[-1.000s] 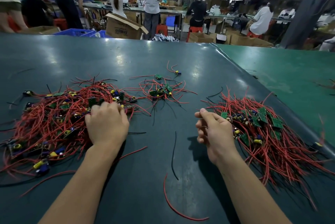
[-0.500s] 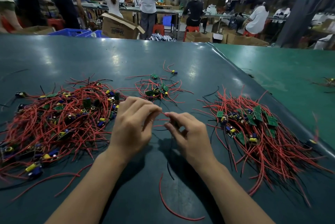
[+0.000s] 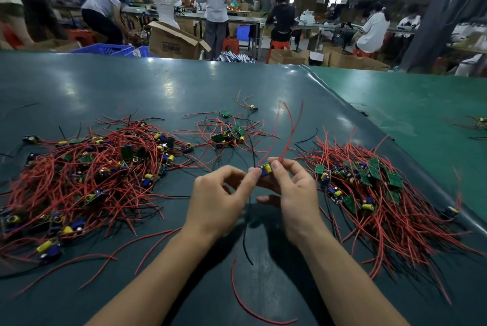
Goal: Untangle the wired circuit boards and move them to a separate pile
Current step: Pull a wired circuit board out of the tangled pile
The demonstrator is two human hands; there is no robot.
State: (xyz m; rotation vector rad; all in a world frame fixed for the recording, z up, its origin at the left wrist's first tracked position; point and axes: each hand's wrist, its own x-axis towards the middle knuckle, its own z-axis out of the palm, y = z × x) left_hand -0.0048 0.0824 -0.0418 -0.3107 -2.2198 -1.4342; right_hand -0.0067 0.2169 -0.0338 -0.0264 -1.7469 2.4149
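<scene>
A small circuit board (image 3: 265, 169) with yellow and blue parts is held between both hands above the dark table (image 3: 158, 83). My left hand (image 3: 218, 201) pinches it from the left and my right hand (image 3: 292, 193) from the right. Its red wires (image 3: 288, 127) stick upward and away. A big tangled pile of wired boards (image 3: 87, 175) lies on the left. A separate pile of boards (image 3: 376, 193) with red wires lies on the right. A smaller cluster of boards (image 3: 229, 135) sits beyond my hands.
Loose red wires (image 3: 247, 304) and a black wire (image 3: 246, 244) lie near the front edge. A green table (image 3: 421, 104) adjoins on the right. Several people work at benches behind, with cardboard boxes (image 3: 174, 40) and blue crates (image 3: 105, 49).
My left hand left the big pile with a board and met my right hand at the centre. Both hands now hold the board slightly higher, its red wires swung upward.
</scene>
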